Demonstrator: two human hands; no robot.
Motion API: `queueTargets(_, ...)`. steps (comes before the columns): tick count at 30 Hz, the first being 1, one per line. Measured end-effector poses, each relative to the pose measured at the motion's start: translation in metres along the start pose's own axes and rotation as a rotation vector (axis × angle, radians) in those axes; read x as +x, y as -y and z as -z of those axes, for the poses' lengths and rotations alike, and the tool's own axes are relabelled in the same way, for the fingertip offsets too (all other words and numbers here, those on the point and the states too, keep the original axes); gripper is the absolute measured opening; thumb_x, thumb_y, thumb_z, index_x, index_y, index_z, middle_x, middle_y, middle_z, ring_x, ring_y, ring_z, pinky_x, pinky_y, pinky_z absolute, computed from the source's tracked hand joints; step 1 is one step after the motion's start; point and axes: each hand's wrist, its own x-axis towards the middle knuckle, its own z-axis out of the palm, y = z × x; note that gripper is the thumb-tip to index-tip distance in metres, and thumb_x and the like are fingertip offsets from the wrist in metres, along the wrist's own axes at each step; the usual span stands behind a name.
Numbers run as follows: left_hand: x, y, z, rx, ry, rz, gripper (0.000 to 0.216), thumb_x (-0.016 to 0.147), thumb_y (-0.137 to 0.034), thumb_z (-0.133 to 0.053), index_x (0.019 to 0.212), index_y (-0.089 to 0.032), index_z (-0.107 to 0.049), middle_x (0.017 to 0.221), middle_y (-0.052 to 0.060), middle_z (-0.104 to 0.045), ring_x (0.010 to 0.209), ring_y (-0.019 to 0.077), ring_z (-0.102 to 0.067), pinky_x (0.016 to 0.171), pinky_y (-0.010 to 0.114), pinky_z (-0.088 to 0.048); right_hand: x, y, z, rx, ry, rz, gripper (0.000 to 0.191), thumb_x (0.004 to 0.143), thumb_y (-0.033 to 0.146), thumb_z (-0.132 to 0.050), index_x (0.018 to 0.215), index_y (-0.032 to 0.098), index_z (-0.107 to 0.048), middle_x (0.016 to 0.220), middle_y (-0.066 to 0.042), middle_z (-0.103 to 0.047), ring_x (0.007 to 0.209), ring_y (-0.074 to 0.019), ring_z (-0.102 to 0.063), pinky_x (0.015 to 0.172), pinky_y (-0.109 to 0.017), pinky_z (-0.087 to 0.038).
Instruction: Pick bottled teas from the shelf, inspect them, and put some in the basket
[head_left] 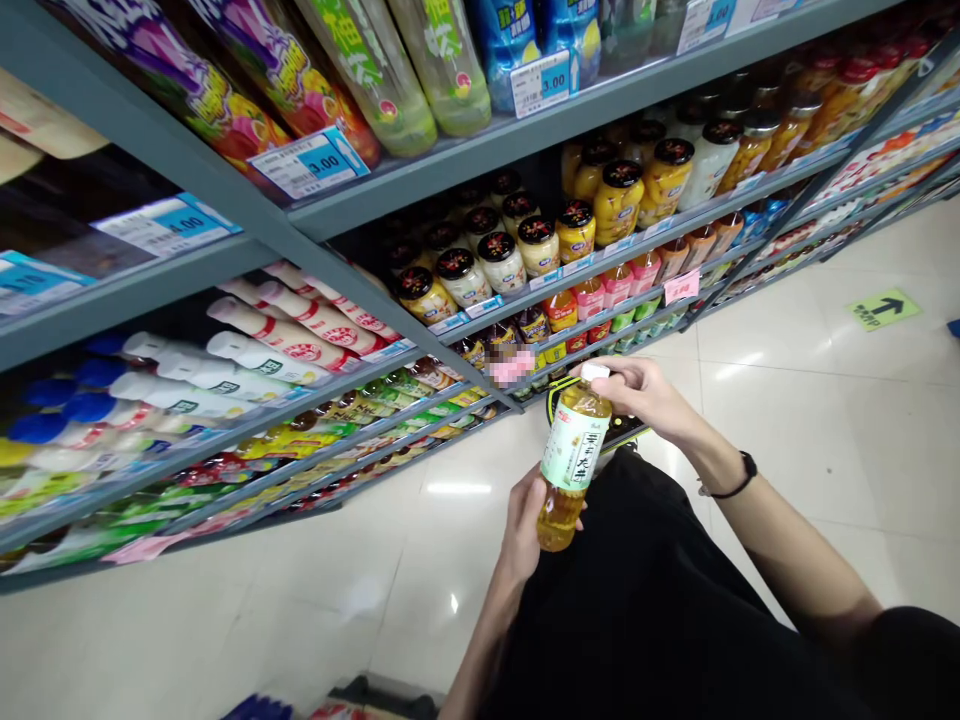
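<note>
I hold a plastic bottle of amber tea [571, 455] with a pale green label and a white cap, upright in front of my lap. My left hand [525, 525] is wrapped round its lower part from behind. My right hand [637, 392] is closed over the white cap at the top, with a black band on that wrist. Black trousers lie under both arms.
Grey shop shelves [420, 170] run along the left and top, filled with drink bottles, jars with black lids [517, 255] and blue price tags. Pale glossy floor tiles [825, 400] spread to the right, with a green arrow sticker [883, 309]. A dark basket edge [559, 395] shows behind the bottle.
</note>
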Motion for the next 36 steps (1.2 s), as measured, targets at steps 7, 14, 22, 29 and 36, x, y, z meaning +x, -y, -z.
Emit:
queueTargets(7, 0.003, 0.008, 0.001, -0.479, 0.386, 0.293, 0.090, 0.097, -0.084, -0.037, 0.128, -0.005, -0.066, 0.069, 0.011, -0.066, 0.040, 0.0188, -0.057, 0.038, 0.025, -0.038, 0.008, -0.011, 0.002, 0.387, 0.052, -0.075, 0.046, 0.092, 0.057, -0.071, 0.071, 0.019, -0.059, 0.042, 0.008, -0.034, 0.041, -0.0075, -0.022, 0.047, -0.026, -0.021)
queueTargets(14, 0.009, -0.002, -0.001, -0.977, 0.708, 0.258, 0.061, 0.107, -0.062, -0.042, 0.149, -0.022, -0.060, 0.068, 0.004, -0.060, 0.035, 0.0120, -0.050, 0.030, 0.017, -0.037, 0.003, -0.009, -0.003, 0.653, 0.194, -0.151, 0.045, 0.102, 0.049, -0.049, 0.115, 0.013, -0.073, 0.041, 0.006, -0.042, 0.038, -0.0121, -0.029, 0.046, -0.024, -0.028)
queueTargets(22, 0.024, 0.003, 0.012, -1.100, 0.851, 0.317, 0.059, 0.101, -0.055, -0.064, 0.152, -0.026, -0.059, 0.061, 0.000, -0.058, 0.026, 0.0101, -0.042, 0.024, 0.016, -0.033, 0.003, -0.012, 0.007, 0.811, 0.535, -0.153, 0.086, 0.105, 0.073, -0.015, 0.165, 0.013, -0.025, 0.059, -0.001, -0.069, 0.032, -0.0182, -0.049, 0.033, -0.021, -0.037)
queueTargets(29, 0.010, -0.015, 0.004, -0.565, 0.335, 0.211, 0.068, 0.099, -0.076, -0.050, 0.122, -0.016, -0.072, 0.077, 0.009, -0.069, 0.047, 0.0174, -0.064, 0.039, 0.021, -0.046, 0.003, -0.019, -0.013, 0.411, 0.254, -0.054, 0.083, 0.096, 0.072, -0.063, 0.152, 0.014, -0.044, 0.070, -0.001, -0.072, 0.052, -0.0174, -0.064, 0.053, -0.024, -0.054)
queueTargets(36, 0.004, -0.051, -0.001, 0.686, -0.146, -0.082, 0.067, 0.107, -0.052, -0.055, 0.167, -0.036, -0.030, 0.160, 0.009, -0.052, 0.141, 0.0311, -0.056, 0.113, 0.045, -0.050, 0.000, -0.047, -0.047, 0.453, -0.060, 0.015, 0.059, 0.088, 0.063, -0.081, 0.128, 0.022, -0.068, 0.127, -0.008, -0.072, 0.117, -0.0234, -0.068, 0.099, -0.032, -0.058)
